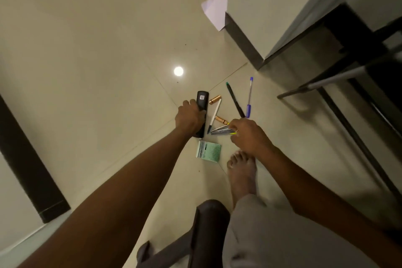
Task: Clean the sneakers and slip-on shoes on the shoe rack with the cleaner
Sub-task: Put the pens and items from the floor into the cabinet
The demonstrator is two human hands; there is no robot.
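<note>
No shoes, shoe rack or cleaner show in the head view. My left hand grips a long black remote-like device that lies on the tiled floor. My right hand reaches down to a small metal tool with a yellow tip, and its fingertips pinch the tool's right end. Both arms stretch down from the bottom of the frame.
Scattered on the floor lie a white pen, a black pen, a blue pen, two gold batteries, and a green box. My bare foot stands close by. A dark chair arm is below, metal furniture legs right, wall corner behind.
</note>
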